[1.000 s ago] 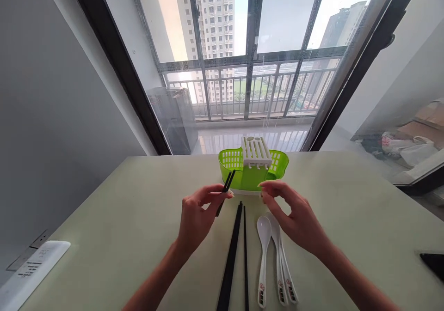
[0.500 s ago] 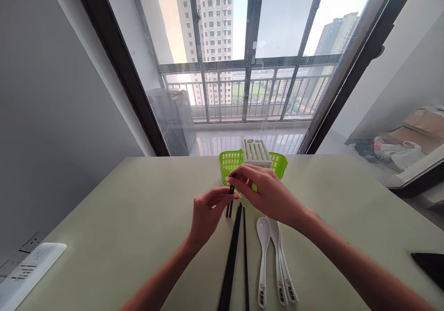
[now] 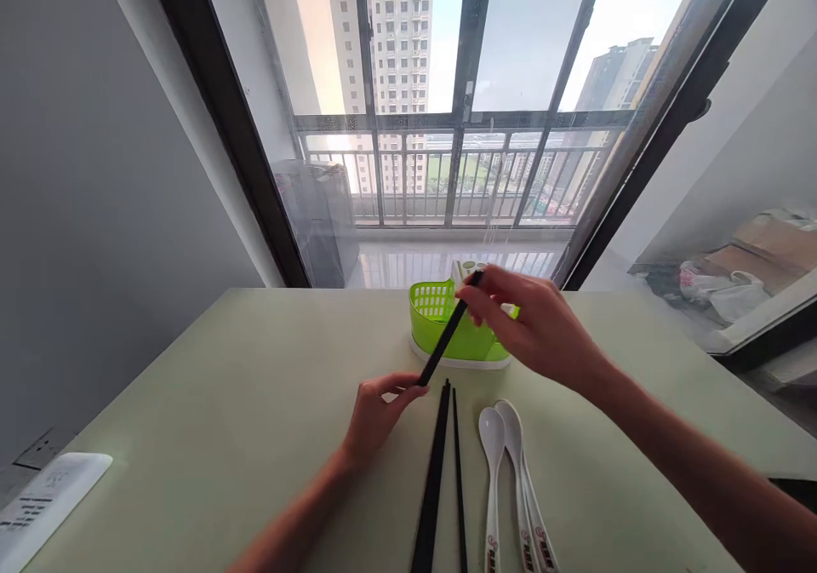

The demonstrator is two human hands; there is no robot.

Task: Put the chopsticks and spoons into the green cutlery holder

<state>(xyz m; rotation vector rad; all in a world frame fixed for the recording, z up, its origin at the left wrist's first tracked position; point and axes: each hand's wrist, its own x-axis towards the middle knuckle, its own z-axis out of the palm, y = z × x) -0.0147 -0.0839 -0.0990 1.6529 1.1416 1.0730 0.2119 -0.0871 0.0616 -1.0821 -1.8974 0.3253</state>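
Black chopsticks (image 3: 450,332) slant up to the right between my two hands, held close together. My left hand (image 3: 381,409) pinches their lower end between thumb and fingers. The upper end is in the closed fingers of my right hand (image 3: 523,309), in front of the green basket (image 3: 429,326) with its white base. Below my hands, more black chopsticks (image 3: 432,479) lie bunched on the table, and a single chopstick (image 3: 459,479) lies beside them. Several white spoons (image 3: 493,437) rest to the right, some overlapping.
The pale table (image 3: 287,343) ends at a large glass door and window (image 3: 447,122). A white power strip (image 3: 54,492) lies at the left edge. A dark object (image 3: 795,489) shows at the right edge, partly behind my right arm.
My right hand has moved up and to the right with the chopsticks' upper end, tilting them. My left hand has dropped slightly and now grips the lower end.
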